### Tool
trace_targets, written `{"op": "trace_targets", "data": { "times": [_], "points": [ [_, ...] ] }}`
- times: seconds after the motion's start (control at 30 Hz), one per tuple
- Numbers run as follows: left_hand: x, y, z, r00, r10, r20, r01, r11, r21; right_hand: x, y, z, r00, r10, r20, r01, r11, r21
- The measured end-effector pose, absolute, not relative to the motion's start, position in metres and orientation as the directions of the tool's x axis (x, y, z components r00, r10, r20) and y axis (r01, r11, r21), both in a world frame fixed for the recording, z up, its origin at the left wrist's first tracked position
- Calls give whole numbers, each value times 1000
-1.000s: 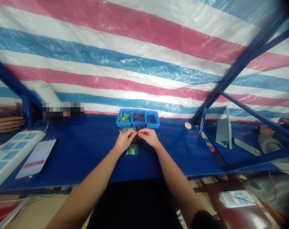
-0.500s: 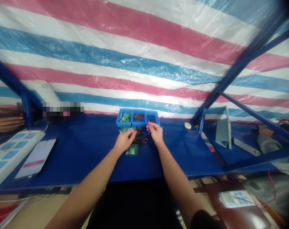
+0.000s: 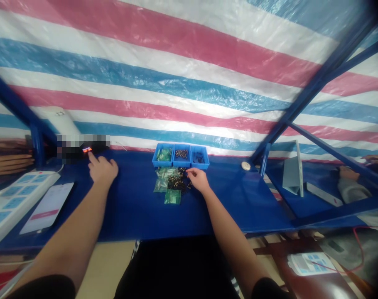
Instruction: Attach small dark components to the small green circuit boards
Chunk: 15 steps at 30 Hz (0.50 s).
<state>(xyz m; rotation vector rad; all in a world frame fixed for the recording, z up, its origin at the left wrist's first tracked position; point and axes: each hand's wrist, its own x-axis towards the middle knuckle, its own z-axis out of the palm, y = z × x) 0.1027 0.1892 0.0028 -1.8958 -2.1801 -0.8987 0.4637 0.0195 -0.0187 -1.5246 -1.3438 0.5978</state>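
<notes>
The blue tabletop (image 3: 133, 207) has its near edge just in front of the person's body, and the striped sheeting (image 3: 164, 91) rises along its far side. A broad stretch of blue surface lies between the left hand (image 3: 102, 168) and the green packets (image 3: 161, 185), and another runs from the right hand (image 3: 197, 178) to the round pale disc (image 3: 245, 166) by the slanting metal frame (image 3: 288, 118). At far left, the phone (image 3: 47, 207) and the power strip (image 3: 23, 195) lie side by side, bounding the left forearm's room

The left index finger reaches out to the glowing red-orange display (image 3: 87, 150), at or just short of it; the other fingers are loosely spread, gripping nothing visible. The right thumb and index finger meet or nearly meet at the right edge of the loose heap of small black-and-gold parts (image 3: 175, 182); whether they pinch one, I cannot tell. The heap sits mid-table, just nearer than three box-shaped blue bins (image 3: 200, 166) in a row, with the crinkled, shiny green packets beside it and one square one (image 3: 173, 197) at its near side. The sheeting is glossy, wrinkled plastic; the bins look like smooth plastic
</notes>
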Motion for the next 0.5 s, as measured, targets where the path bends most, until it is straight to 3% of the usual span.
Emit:
{"op": "trace_targets", "data": {
  "times": [0.17, 0.5],
  "points": [
    [55, 218, 6, -189, 939, 288, 958, 111, 265, 463, 18, -16, 266, 939, 216, 450, 78, -890],
    [59, 220, 18, -189, 962, 199, 959, 137, 249, 464, 17, -17, 251, 944, 213, 448, 82, -890]
  ]
}}
